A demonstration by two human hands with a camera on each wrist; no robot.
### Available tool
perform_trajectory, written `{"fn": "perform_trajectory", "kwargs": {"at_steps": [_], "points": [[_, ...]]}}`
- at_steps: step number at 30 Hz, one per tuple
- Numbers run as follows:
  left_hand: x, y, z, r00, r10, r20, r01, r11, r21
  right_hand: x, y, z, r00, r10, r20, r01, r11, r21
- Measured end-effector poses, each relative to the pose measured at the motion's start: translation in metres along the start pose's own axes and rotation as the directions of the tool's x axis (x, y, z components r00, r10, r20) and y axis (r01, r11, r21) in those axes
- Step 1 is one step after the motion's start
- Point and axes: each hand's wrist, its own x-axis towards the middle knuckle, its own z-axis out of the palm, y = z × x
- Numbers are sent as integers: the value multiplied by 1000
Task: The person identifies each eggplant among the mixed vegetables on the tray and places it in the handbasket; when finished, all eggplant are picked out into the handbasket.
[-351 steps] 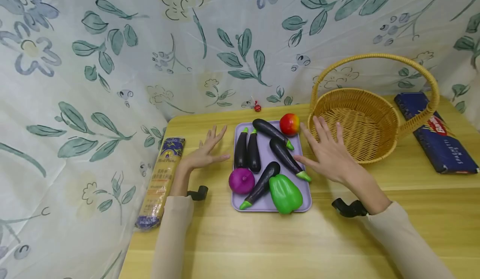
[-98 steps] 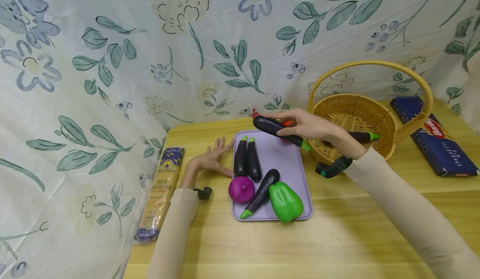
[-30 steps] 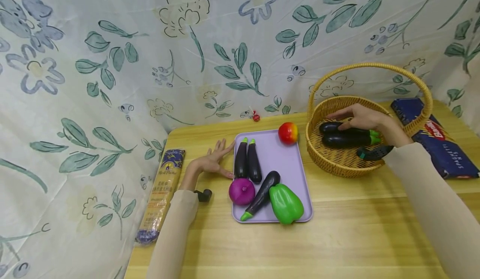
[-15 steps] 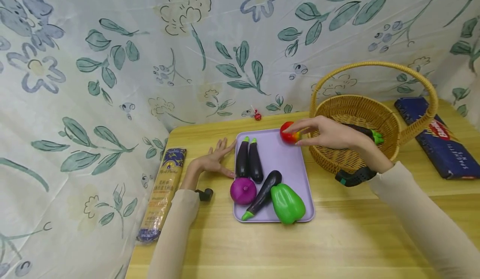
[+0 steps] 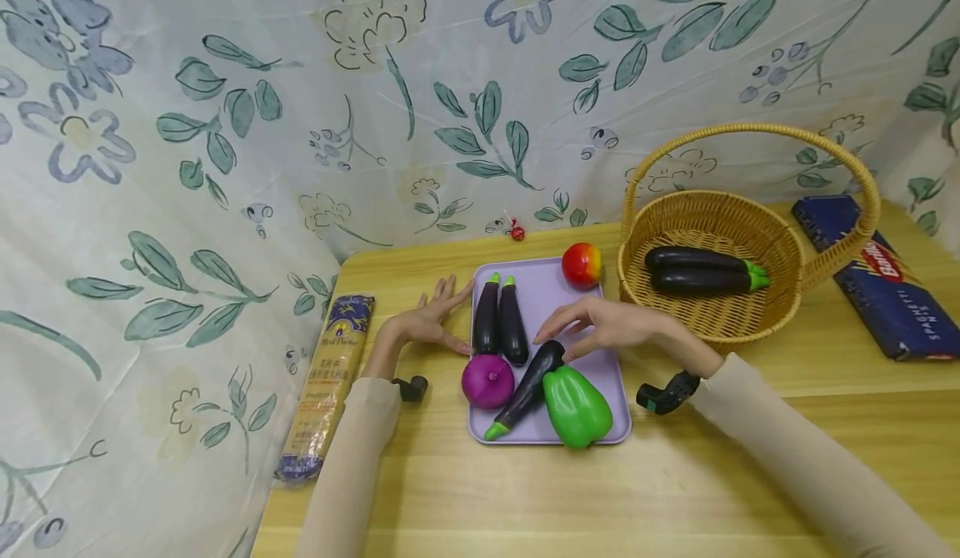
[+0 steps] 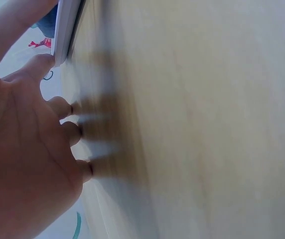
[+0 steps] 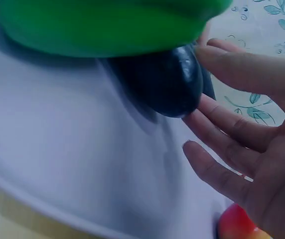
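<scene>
My right hand (image 5: 611, 324) reaches over the lavender tray (image 5: 618, 424), thumb and fingertips on either side of the blunt dark end of an eggplant (image 5: 528, 389). In the right wrist view, that eggplant's end (image 7: 175, 84) lies between thumb and fingers, beside the green bell pepper (image 7: 107, 25). The eggplant still rests on the tray. At the tray's left edge my left hand (image 5: 423, 324) is spread, fingertips on the table and thumb at the rim. Nearby on the tray are two upright-lying eggplants (image 5: 499, 318), a purple onion (image 5: 488, 381) and a red-yellow fruit (image 5: 582, 265).
A wicker basket (image 5: 637, 301) with a tall handle stands right of the tray, two eggplants (image 5: 701, 272) inside. A blue spaghetti box (image 5: 885, 283) lies beyond it. Left is a spaghetti bag (image 5: 324, 391). A small red wrapped candy (image 5: 517, 230) lies at the back.
My right hand laid a second eggplant in the basket, left it, passed the red-yellow fruit and came down-left to the lower eggplant. The left hand stayed at the tray's edge.
</scene>
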Motion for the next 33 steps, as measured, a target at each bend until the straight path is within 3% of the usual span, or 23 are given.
{"fn": "perform_trajectory", "kwargs": {"at_steps": [17,33], "points": [[1,0,0,1000,2,0,-2,1000,1,14,9,7,997,15,80,-18,999,34],[0,1,1,1000,3,5,-3,1000,-11,3,0,-11,1000,6,23,-7,1000,6]]}}
